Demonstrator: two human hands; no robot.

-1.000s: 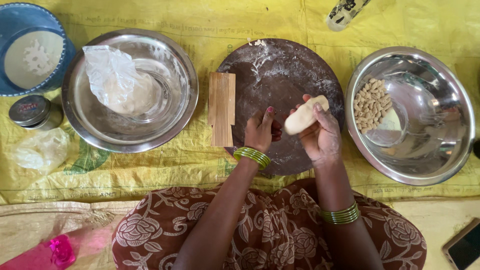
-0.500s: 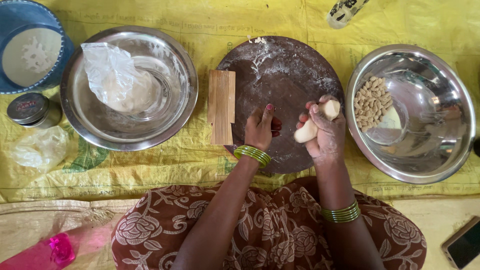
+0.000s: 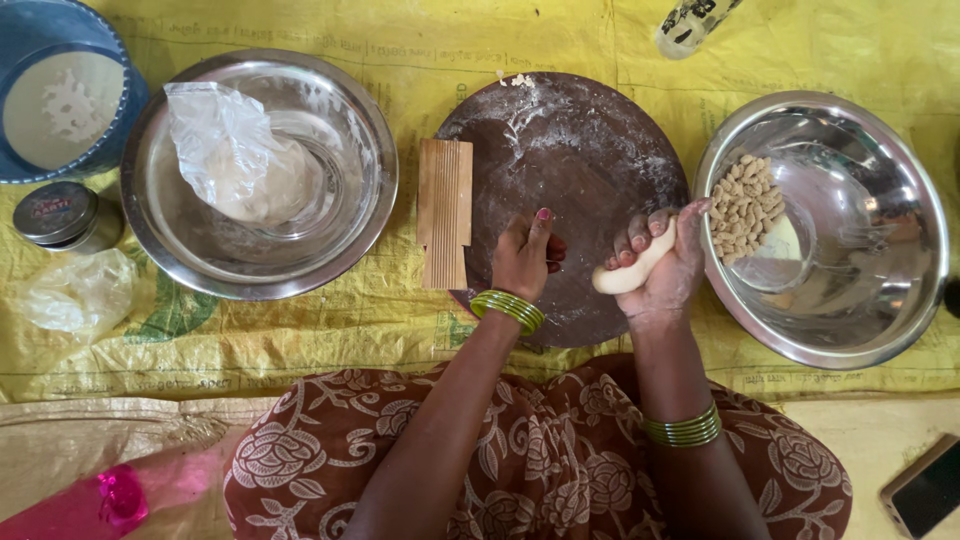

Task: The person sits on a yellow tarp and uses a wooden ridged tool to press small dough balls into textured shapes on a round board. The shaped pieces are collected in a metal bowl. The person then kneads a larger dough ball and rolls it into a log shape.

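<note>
The right hand (image 3: pixel 668 262) is curled around a dough roll (image 3: pixel 628 275) over the round board's (image 3: pixel 570 170) right edge, long axis slanting toward the left hand (image 3: pixel 525 255), which is loosely closed mid-board, nearer the ridged wooden block (image 3: pixel 445 225).

We sat on the floor over a yellow plastic sheet (image 3: pixel 300 330) that covered everything far and to both sides. Near us lay a beige mat (image 3: pixel 80 430). Soft, even light fell.

Dough roll (image 3: pixel 628 275): mostly hidden inside right hand (image 3: pixel 660 262). Left hand (image 3: pixel 522 258): fingertips curled under, contents untellable. Blue bowl (image 3: pixel 62 95), far left of left hand: edge-cropped. Phone (image 3: pixel 925 487), below-right of right hand: corner only.
</note>
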